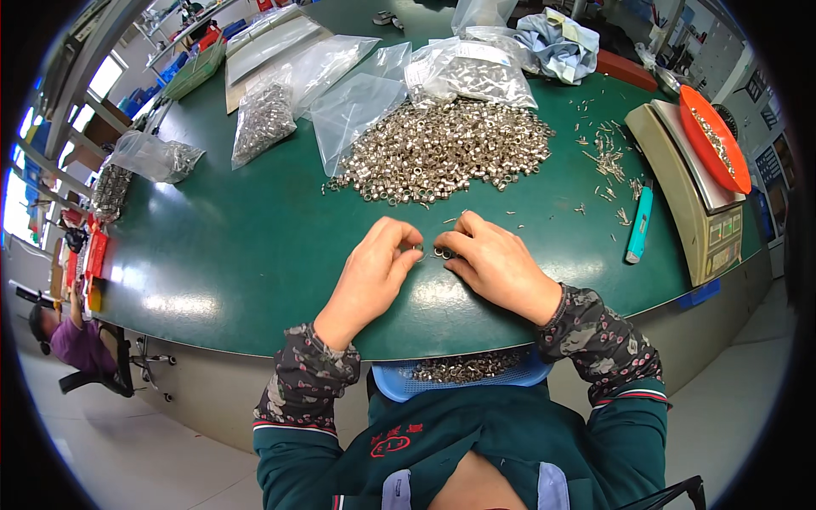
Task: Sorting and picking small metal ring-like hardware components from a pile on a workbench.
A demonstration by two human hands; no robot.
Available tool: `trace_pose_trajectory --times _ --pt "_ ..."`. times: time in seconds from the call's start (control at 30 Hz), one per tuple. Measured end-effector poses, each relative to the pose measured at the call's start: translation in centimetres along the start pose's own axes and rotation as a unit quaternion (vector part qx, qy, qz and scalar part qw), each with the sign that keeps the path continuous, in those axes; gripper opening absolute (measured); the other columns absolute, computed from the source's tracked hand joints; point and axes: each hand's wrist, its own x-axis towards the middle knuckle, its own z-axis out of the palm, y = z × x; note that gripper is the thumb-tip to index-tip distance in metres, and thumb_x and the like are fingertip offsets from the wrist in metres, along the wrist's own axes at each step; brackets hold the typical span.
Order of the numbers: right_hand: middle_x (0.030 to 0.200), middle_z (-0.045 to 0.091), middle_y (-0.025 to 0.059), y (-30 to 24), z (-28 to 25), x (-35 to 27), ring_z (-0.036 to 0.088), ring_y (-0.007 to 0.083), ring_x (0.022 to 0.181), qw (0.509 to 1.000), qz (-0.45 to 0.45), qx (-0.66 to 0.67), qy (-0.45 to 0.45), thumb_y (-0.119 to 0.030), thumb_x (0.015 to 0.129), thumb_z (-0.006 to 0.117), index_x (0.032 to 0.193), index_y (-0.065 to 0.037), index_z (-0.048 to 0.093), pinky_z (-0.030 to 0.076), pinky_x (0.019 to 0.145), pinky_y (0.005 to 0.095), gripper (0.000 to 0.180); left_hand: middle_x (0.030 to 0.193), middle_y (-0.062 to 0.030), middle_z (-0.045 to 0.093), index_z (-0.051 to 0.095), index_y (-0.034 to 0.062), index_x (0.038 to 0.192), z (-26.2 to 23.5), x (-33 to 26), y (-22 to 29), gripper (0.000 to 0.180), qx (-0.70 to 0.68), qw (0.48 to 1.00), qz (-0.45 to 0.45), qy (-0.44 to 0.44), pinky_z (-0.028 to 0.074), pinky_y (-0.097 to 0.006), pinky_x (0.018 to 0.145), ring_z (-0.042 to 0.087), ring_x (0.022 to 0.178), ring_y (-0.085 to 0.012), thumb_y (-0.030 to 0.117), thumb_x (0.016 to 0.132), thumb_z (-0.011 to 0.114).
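Note:
My left hand point(371, 270) is over the near part of the green table, thumb and forefinger pinched on a small metal ring point(418, 247). Facing it, my right hand point(503, 265) has its fingers curled down around a few small metal rings point(443, 252); how many lie beneath the fingers is hidden. A narrow gap separates the two hands. Just beyond them spreads a large heap of small shiny metal rings point(446, 149). Below the table edge, a blue plastic basket point(398, 384) at my lap contains many similar metal pieces.
Beside a teal utility knife point(640, 223), small metal pins point(609, 157) lie scattered. A weighing scale point(693, 200) bears an orange tray point(701, 127) at right. Clear bags of parts point(265, 123) stand at the back left. Another person point(83, 344) sits far left.

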Motion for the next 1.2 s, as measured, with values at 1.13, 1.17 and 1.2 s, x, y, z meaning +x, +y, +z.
trace_pose_trajectory --times 1.13,1.17,1.2 --pt "0.086 0.055 0.0138 -2.3 -3.7 -6.7 0.057 0.0347 0.082 0.962 -0.074 0.166 -0.204 -0.006 0.08 0.06 0.096 -0.002 0.063 0.049 0.072 0.0408 0.016 0.096 -0.0141 0.057 0.059 0.0016 0.107 0.0 -6.2 3.9 0.023 -0.018 0.955 0.081 -0.286 0.047 -0.039 0.079 0.058 0.092 -0.0319 0.003 0.084 0.059" --pt "0.091 0.056 0.012 -2.6 -4.2 -6.4 0.058 0.0325 0.091 0.954 -0.068 0.164 -0.242 -0.013 0.081 0.063 0.1 -0.003 0.063 0.049 0.076 0.0391 0.021 0.094 -0.0132 0.058 0.061 0.0015 0.105 -0.3 -6.6 4.1 0.021 -0.049 0.952 0.079 -0.291 0.048 -0.038 0.077 0.059 0.089 -0.0301 0.004 0.084 0.062" --pt "0.091 0.056 0.012 -2.6 -4.1 -5.9 0.058 0.0325 0.091 0.954 -0.071 0.163 -0.241 -0.013 0.081 0.063 0.1 -0.003 0.063 0.049 0.076 0.0391 0.021 0.094 -0.0132 0.058 0.061 0.0015 0.105 -0.6 -6.7 4.1 0.021 -0.046 0.953 0.081 -0.289 0.048 -0.038 0.077 0.059 0.089 -0.0301 0.004 0.084 0.062"
